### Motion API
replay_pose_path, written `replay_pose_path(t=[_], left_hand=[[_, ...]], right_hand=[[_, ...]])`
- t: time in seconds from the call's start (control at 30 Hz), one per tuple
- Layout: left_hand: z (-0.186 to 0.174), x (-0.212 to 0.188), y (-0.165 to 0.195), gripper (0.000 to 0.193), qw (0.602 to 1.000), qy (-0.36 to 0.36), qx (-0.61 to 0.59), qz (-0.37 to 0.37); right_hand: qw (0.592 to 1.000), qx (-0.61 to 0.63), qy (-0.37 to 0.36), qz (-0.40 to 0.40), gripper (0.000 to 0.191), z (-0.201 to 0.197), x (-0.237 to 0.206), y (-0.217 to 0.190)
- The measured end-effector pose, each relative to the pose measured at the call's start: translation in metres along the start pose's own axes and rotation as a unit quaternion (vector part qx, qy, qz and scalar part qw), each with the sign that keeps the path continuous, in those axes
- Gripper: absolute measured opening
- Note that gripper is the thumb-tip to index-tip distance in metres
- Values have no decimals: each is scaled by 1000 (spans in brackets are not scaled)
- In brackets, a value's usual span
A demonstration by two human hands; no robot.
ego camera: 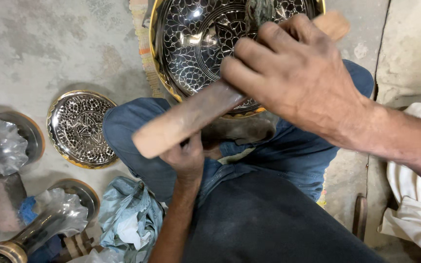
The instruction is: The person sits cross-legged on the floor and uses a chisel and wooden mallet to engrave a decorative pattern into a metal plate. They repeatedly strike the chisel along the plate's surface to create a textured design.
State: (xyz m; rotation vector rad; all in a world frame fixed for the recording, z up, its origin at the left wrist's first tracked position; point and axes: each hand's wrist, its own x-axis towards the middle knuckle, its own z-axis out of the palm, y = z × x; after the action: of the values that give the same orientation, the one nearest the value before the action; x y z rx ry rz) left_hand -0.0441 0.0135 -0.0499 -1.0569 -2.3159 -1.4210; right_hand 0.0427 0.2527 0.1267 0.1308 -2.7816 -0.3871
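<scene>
Over person's lap: right hand point(298, 73) wrapped around wooden stick point(191, 117), grip pressed tight, stick laid across engraved brass bowl point(196, 44). Left hand point(187, 158) beneath stick, grip state unclear. Smaller engraved plate point(81, 127) lay on floor point(40, 44), well apart to one side.

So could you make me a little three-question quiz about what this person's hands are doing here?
1. True or false: the right hand grips a wooden stick laid across the large engraved bowl.
2. Where is the left hand? A) on the smaller patterned plate; B) under the stick, at the bowl's near rim; C) on the blue cloth.
3. Fill in: the smaller plate lies on the bare ____.

Key: 1 true; 2 B; 3 floor.
</scene>
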Motion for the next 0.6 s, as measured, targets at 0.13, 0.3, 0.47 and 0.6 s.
replay_pose_path(t=[0.13,0.3,0.47,0.6], left_hand=[[-2,8,2,29,1000,-6,-14,7],[-3,16,10,25,996,-40,-50,-66],[-5,19,17,26,999,-24,-37,-13],[-5,15,14,28,999,-39,-19,-20]], right_hand=[[994,104,10,18,30,-10,3,5],[996,-80,24,0,30,-12,3,9],[998,57,9,28,21,-7,-4,9],[1000,-22,-20,-5,22,0,-2,9]])
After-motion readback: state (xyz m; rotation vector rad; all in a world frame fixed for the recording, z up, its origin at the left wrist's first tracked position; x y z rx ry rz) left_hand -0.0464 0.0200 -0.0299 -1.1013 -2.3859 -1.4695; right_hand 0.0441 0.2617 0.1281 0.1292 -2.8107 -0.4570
